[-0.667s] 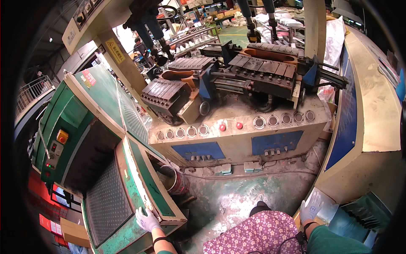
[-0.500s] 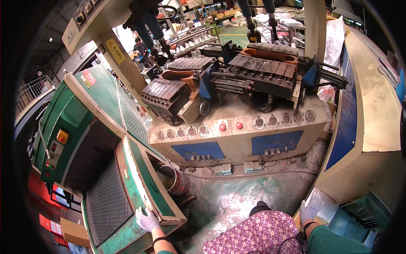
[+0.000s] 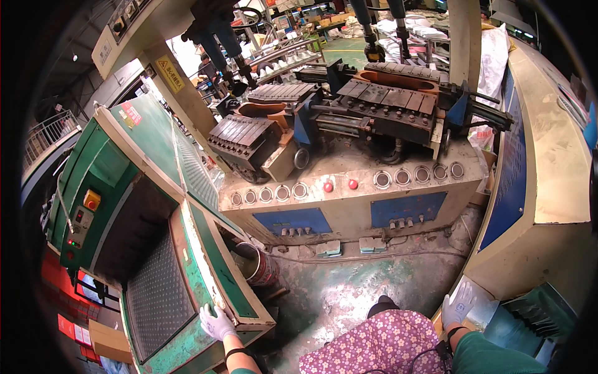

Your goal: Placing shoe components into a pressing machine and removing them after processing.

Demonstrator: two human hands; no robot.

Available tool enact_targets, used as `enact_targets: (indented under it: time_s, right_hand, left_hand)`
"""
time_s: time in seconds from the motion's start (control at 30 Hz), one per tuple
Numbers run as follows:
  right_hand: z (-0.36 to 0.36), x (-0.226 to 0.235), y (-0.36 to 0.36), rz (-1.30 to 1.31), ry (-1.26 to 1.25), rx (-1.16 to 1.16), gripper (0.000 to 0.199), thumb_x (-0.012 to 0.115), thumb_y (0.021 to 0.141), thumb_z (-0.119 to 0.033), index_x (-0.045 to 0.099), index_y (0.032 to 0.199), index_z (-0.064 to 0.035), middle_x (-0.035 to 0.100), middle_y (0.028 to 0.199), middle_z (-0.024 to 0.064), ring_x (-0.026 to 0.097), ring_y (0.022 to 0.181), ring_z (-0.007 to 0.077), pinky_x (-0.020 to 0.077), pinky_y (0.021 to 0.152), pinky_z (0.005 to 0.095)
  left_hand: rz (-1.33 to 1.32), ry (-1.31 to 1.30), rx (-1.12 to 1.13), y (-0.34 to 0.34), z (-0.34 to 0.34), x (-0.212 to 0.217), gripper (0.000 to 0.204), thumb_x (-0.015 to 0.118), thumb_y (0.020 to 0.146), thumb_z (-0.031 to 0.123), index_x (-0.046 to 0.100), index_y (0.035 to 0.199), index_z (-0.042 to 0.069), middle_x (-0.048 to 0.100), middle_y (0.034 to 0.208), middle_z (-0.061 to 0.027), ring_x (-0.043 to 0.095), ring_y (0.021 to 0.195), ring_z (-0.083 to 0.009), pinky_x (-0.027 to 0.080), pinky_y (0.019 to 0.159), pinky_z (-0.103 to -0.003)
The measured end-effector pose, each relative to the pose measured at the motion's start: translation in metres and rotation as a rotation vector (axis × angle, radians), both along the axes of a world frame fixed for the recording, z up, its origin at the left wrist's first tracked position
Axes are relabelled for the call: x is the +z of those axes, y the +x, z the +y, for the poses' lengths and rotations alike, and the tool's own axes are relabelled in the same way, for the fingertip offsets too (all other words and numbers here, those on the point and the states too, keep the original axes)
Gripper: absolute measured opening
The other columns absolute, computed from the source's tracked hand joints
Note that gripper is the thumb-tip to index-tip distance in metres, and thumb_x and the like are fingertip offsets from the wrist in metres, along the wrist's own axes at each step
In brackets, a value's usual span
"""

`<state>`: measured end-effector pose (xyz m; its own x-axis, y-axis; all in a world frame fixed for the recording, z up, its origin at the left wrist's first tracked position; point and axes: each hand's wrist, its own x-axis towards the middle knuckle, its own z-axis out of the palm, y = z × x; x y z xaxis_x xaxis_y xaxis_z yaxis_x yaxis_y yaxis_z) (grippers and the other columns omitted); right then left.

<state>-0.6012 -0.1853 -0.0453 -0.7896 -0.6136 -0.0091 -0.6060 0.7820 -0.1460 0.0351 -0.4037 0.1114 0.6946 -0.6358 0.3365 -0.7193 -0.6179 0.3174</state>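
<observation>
Gloved in white, my left hand (image 3: 217, 323) rests with fingers apart on the worn edge of a green machine (image 3: 196, 265), beside its dark perforated bed (image 3: 159, 299). My right hand (image 3: 459, 303), in a white glove too, lies flat with its fingers stretched against the lower part of the beige machine (image 3: 523, 262) on my right. Neither hand holds anything. Ahead stands a beige press (image 3: 349, 212) with segmented metal plates (image 3: 386, 103), brown curved pads and blue brackets on top. Two red buttons (image 3: 328, 187) and rows of round gauges mark its front.
A bucket (image 3: 258, 268) stands on the floor between the green machine and the press. A cable runs along the press's foot, near two pedals (image 3: 329, 249). Cardboard boxes (image 3: 109, 341) sit at lower left. Further back, a person (image 3: 206, 67) is by racks of pale shapes.
</observation>
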Motion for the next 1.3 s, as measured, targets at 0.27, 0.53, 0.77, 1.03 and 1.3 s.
enact_targets:
  time_s: [0.27, 0.53, 0.77, 1.03, 1.3]
  right_hand:
    - [-0.0004, -0.0011, -0.0001, 0.001, 0.005, -0.003, 0.082, 0.061, 0.088, -0.038, 0.030, 0.156, -0.0047, 0.028, 0.163, 0.0146, 0.021, 0.152, 0.0301, 0.0108, 0.123, 0.0546]
    - [0.0001, -0.0039, -0.0014, 0.007, -0.003, 0.003, 0.081, 0.062, 0.088, -0.039, 0.031, 0.155, -0.0047, 0.029, 0.162, 0.0143, 0.021, 0.152, 0.0298, 0.0108, 0.123, 0.0546]
    - [0.0000, -0.0033, -0.0009, 0.001, -0.001, -0.004, 0.082, 0.062, 0.087, -0.039, 0.031, 0.155, -0.0053, 0.029, 0.162, 0.0142, 0.021, 0.152, 0.0295, 0.0105, 0.123, 0.0547]
    - [-0.0001, -0.0005, 0.0001, -0.005, -0.009, -0.003, 0.082, 0.062, 0.087, -0.038, 0.030, 0.156, -0.0055, 0.029, 0.162, 0.0140, 0.021, 0.152, 0.0297, 0.0111, 0.123, 0.0553]
    - [0.0008, -0.0005, -0.0008, -0.002, -0.001, -0.001, 0.082, 0.062, 0.088, -0.038, 0.030, 0.156, -0.0057, 0.029, 0.162, 0.0139, 0.022, 0.152, 0.0296, 0.0111, 0.123, 0.0552]
  left_hand:
    - [0.007, 0.000, 0.006, -0.0007, 0.0000, 0.0008, 0.045, 0.056, 0.093, 0.036, 0.064, 0.130, 0.011, 0.053, 0.148, -0.0098, 0.046, 0.138, -0.0242, 0.027, 0.117, -0.041]
    - [-0.011, -0.008, 0.001, 0.0003, 0.0007, -0.0008, 0.044, 0.057, 0.093, 0.036, 0.064, 0.129, 0.011, 0.054, 0.146, -0.0102, 0.047, 0.137, -0.0247, 0.028, 0.117, -0.041]
    - [-0.024, -0.005, 0.000, 0.0014, 0.0007, -0.0024, 0.044, 0.057, 0.093, 0.036, 0.064, 0.129, 0.012, 0.054, 0.146, -0.0102, 0.047, 0.137, -0.0247, 0.029, 0.116, -0.041]
    - [-0.010, -0.012, -0.007, 0.0026, 0.0002, -0.0027, 0.044, 0.058, 0.093, 0.035, 0.064, 0.129, 0.011, 0.054, 0.146, -0.0105, 0.048, 0.136, -0.0251, 0.029, 0.116, -0.041]
    - [-0.008, -0.026, -0.001, -0.0007, -0.0004, -0.0003, 0.044, 0.058, 0.092, 0.034, 0.066, 0.127, 0.010, 0.055, 0.145, -0.0110, 0.049, 0.135, -0.0259, 0.030, 0.115, -0.040]
